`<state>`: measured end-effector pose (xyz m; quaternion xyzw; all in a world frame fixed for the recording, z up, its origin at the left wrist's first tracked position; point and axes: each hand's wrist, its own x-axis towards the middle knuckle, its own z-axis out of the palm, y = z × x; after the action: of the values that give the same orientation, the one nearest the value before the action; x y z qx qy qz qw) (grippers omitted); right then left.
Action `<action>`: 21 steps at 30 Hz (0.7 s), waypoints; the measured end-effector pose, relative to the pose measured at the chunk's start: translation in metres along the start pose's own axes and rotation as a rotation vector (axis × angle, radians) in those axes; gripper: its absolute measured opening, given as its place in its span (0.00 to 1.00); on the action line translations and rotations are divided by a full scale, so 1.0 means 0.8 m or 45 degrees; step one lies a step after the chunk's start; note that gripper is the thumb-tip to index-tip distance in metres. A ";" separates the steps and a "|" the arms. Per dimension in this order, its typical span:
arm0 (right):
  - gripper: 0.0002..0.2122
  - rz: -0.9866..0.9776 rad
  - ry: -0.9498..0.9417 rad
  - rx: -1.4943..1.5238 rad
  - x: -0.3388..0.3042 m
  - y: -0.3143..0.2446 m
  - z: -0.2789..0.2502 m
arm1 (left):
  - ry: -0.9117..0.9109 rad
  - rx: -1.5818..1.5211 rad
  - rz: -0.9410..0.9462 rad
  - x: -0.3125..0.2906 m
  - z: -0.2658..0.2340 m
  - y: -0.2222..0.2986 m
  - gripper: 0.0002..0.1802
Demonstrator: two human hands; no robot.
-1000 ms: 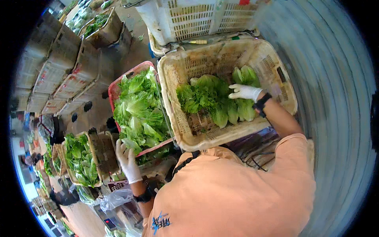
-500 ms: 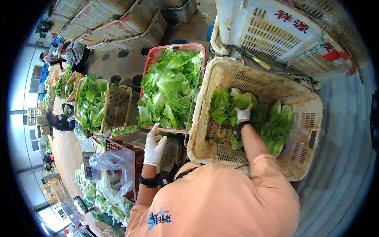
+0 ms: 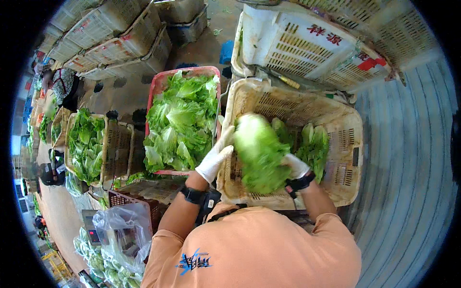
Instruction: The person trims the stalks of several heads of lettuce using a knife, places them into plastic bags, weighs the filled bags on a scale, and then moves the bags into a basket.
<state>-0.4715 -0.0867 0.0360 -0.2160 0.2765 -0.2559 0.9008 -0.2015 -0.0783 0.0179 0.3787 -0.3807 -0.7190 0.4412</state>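
A large leafy green lettuce [image 3: 259, 151], blurred by motion, is held up over the dirty white slotted crate [image 3: 348, 173] in front of me. My right hand [image 3: 296, 166], in a white glove, grips its lower right side; leaves partly hide the fingers. My gloved left hand [image 3: 217, 156] is at the crate's left rim with fingers stretched and thumb apart, close to the lettuce's left side. Whether it touches the leaves is unclear. Further lettuces [image 3: 314, 149] lie on the crate's right side. Left of it stands a red crate [image 3: 161, 79] heaped with loose lettuce leaves [image 3: 182, 120].
Stacked pale crates [image 3: 113, 29] stand at the far left, and a large white crate [image 3: 302, 48] is beyond mine. A clear plastic bag [image 3: 122, 223] lies by a brown crate [image 3: 158, 206] at lower left. Ribbed sheeting [image 3: 403, 158] is on the right. Another person [image 3: 65, 84] is far left.
My right hand has raised a lettuce from the crate and moved it left and toward me. My left hand has shifted right, to the lettuce's side. The view has also shifted.
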 end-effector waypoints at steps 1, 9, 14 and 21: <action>0.38 -0.028 -0.131 -0.062 0.018 -0.001 0.035 | -0.069 -0.168 -0.083 0.003 -0.005 -0.018 0.37; 0.12 -0.957 0.871 -1.780 0.148 -0.158 -0.021 | 0.147 -0.800 0.079 -0.098 -0.049 0.020 0.52; 0.17 -0.217 1.487 -2.627 0.205 -0.216 -0.177 | 0.286 -0.794 0.137 -0.139 -0.067 0.008 0.51; 0.11 -0.952 1.268 -2.648 0.174 -0.186 -0.127 | 0.453 -0.903 -0.014 -0.190 -0.101 -0.018 0.44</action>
<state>-0.4846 -0.3078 -0.0160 -0.7809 0.5868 -0.2111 -0.0377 -0.0864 0.0492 0.0024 0.3234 -0.0243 -0.7313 0.6000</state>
